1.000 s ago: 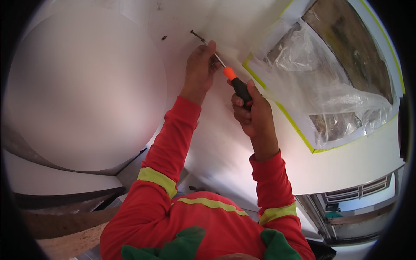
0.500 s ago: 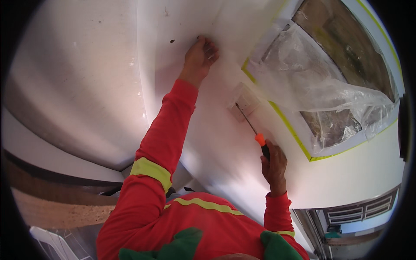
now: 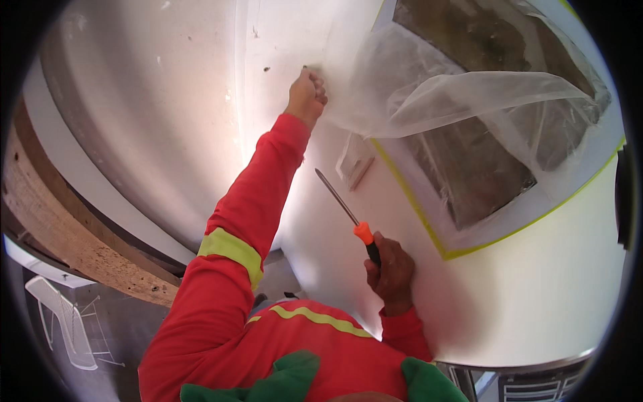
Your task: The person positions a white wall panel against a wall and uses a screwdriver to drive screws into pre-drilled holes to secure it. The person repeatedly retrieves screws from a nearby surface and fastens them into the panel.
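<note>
My right hand (image 3: 395, 271) grips the black and orange handle of a screwdriver (image 3: 343, 206). The long metal shaft points up and left, its tip standing apart from my sleeve. My left hand (image 3: 308, 96) is raised on an outstretched arm against the white wall (image 3: 321, 248). Its fingers are curled together at a small dark spot, and whatever they hold is too small to make out. Just left of that hand is a small dark hole (image 3: 266, 69). Beyond the screwdriver tip, a pale wall plate (image 3: 355, 164) is partly covered by plastic film.
To the right, a window-like opening (image 3: 462, 154) is edged with yellow-green tape (image 3: 418, 218). A loose sheet of clear plastic (image 3: 495, 100) hangs across it and bulges outward. A wooden beam (image 3: 87, 234) runs along the lower left, above a white chair (image 3: 63, 325).
The screwdriver and my right hand have moved left, and the tip has come away from the wall plate. The plastic sheet has billowed toward the left. My left hand stays near the same spot.
</note>
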